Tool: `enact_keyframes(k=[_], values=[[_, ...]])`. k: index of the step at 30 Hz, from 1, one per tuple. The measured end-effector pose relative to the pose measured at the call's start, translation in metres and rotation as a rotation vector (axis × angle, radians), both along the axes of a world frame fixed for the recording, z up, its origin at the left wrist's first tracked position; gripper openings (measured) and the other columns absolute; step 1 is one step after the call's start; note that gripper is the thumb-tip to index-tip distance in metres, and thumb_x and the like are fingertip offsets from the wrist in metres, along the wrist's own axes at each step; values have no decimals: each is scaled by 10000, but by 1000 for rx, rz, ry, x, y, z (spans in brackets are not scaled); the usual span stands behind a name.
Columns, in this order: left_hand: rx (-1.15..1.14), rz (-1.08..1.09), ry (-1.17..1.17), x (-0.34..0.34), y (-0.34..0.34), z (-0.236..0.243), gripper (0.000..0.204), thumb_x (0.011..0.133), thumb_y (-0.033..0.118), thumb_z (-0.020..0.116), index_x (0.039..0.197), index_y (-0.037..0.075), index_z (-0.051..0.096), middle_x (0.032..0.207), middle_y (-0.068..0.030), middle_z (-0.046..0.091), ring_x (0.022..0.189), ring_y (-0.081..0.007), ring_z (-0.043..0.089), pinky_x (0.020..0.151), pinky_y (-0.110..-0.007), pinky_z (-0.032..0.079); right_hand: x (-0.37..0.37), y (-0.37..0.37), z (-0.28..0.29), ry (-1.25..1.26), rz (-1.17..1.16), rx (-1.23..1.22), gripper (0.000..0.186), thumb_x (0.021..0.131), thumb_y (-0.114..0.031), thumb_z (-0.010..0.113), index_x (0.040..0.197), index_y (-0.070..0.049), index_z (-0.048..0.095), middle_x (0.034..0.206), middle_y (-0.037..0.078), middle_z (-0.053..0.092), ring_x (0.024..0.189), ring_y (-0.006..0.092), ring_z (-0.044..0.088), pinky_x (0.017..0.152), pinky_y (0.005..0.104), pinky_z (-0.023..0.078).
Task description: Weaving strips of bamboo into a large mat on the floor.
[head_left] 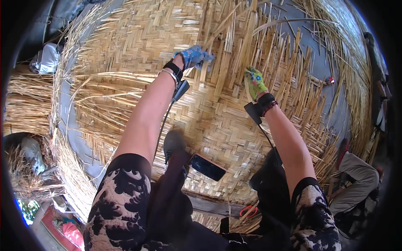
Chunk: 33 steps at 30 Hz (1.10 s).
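Observation:
A wide mat [138, 50] woven from flat, straw-coloured reed strips lies under and in front of me. My left hand [194, 57], in a blue patterned glove, reaches to the upper middle of the mat. Its fingers are bent over long loose reed strips [228, 31], which run up and to the right. My right hand [255, 83], in a yellow-green flowered glove, is lower and further right, at the unwoven strip ends. Its fingers look closed, but what they hold is hidden. A black device with a cable is strapped to each wrist.
A phone [207, 166] lies on the mat near my legs, beside my dark shoe [173, 144]. Red-handled scissors [248, 211] are close to my right knee. Reed bundles [27, 102] are piled at left. Another person's legs [356, 180] show at right.

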<state>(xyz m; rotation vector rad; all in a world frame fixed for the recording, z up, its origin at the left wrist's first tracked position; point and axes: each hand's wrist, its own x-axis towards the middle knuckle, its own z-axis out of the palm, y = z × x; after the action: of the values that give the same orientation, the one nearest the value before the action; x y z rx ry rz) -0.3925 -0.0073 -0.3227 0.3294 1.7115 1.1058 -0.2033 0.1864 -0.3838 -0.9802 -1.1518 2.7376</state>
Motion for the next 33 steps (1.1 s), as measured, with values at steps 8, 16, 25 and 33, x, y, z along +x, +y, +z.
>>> enact_keyframes(k=[8,16,25,33], values=[[10,-323,514,-16,-1,-9,263,827,241,484,999,71,586,1032,-91,580,950,-173,528,810,-302,422,-24,-14,40,74,90,241,325,831,-78,461,1150,-16,453,1033,65,551,939,123,518,793,228,414],[-8,-600,650,-8,4,32,365,851,79,284,1154,76,488,1136,-114,520,1034,-198,491,955,-281,314,-38,-9,57,-154,236,-318,293,834,-86,414,1109,-29,499,1001,66,589,842,142,569,748,254,444],[1019,1205,-74,-39,-104,-7,178,751,78,616,924,64,573,774,-32,546,761,-168,533,736,-303,462,-1,32,-13,-198,84,-308,365,851,-261,385,1035,34,497,978,162,575,868,290,570,775,362,459],[-76,1423,517,-81,-235,24,238,789,156,537,1008,69,572,995,-81,581,885,-169,548,788,-267,425,56,94,23,226,672,255,456,734,-240,603,1094,2,464,998,138,567,943,272,539,831,371,432]])
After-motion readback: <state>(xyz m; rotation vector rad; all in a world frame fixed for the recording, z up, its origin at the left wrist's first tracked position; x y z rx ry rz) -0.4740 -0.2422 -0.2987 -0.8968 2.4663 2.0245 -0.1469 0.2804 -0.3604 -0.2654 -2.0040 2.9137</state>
